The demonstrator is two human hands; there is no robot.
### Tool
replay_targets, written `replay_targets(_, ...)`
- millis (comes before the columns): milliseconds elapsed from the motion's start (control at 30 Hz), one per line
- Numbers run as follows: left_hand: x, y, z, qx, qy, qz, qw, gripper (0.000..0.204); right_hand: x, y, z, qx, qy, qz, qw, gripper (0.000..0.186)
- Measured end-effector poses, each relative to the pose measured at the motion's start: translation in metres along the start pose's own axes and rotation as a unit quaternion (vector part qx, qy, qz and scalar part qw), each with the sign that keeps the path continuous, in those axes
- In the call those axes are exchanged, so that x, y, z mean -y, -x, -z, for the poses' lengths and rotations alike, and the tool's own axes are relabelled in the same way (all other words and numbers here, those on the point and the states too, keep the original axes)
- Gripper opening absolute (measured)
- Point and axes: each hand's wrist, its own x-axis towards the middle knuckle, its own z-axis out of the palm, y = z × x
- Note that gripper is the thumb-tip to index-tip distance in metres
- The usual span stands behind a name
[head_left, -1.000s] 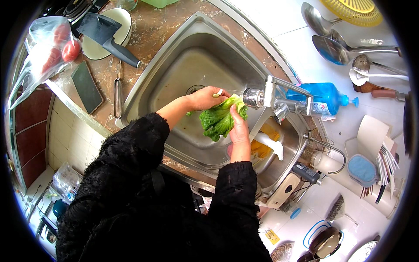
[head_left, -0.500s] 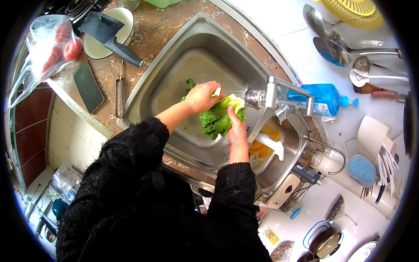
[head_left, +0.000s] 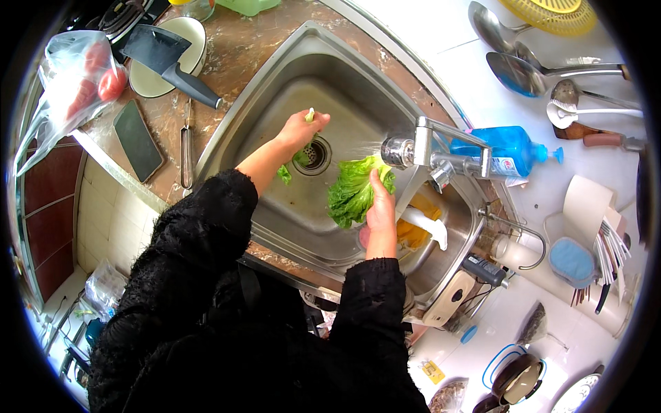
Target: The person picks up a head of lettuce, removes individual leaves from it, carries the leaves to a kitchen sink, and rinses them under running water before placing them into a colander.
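My left hand [head_left: 301, 132] is closed round a lettuce leaf; its pale stem end [head_left: 310, 115] pokes out above the fingers and a green tip [head_left: 284, 174] hangs below. It is over the steel sink [head_left: 275, 113], left of the drain [head_left: 314, 157]. To the right, my right hand [head_left: 381, 210] grips a bunch of lettuce leaves [head_left: 350, 196], thumb on top and fingers hidden beneath. The bunch is just below and left of the faucet head [head_left: 398, 152], from which water sprays leftward into the basin.
A cleaver [head_left: 172, 65] lies across a pale bowl [head_left: 169, 76] on the left counter, near a phone [head_left: 139, 141], a peeler [head_left: 186, 155] and bagged tomatoes [head_left: 86, 82]. Right of the faucet stands a blue pump bottle [head_left: 506, 151]. The smaller basin holds something yellow [head_left: 418, 220].
My left hand has moved left and up, away from the bunch, with a leaf in it, uncovering the drain. My right hand with the bunch has shifted slightly right.
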Motion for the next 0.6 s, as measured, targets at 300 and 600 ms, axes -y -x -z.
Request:
replay_targets(300,0.0,-0.004,-0.04,0.044,0.066,0.164,0.983,0.035,-0.003,-0.002,-0.006,-0.021,0.013,-0.019,1.0,0.049)
replay_targets(600,-0.002,-0.01,-0.077,0.067,0.163,0.226,0.958,0.047,-0.009,-0.007,0.01,-0.053,-0.043,-0.026,0.997,0.058)
